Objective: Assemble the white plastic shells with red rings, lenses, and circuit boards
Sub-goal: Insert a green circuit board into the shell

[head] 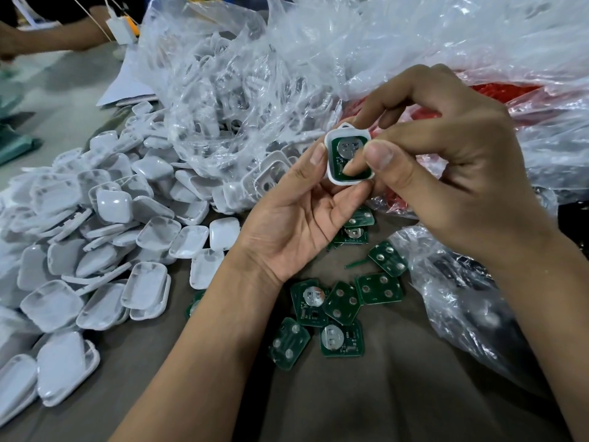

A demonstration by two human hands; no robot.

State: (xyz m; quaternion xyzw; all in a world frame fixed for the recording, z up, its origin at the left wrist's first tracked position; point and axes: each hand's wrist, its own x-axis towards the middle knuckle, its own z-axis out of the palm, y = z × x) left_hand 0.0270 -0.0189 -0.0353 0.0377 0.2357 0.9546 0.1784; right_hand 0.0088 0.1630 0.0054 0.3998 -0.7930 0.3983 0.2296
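Left hand (296, 215) cradles white shell (331, 169), open side up, thumb on left rim. Green board (349, 154) sits inside shell. Right hand (446, 173), nearer from above, pinches shell's right edge, fingertip pressing board down. Loose boards (341, 301) lie below on table (366, 393); shell pile (95, 244) left; bags (318, 59) behind. Nothing blocks.

Shells (207, 100) blurred inside the clear bag, red rings (497, 94) behind plastic, pile (19, 362) cut off left.
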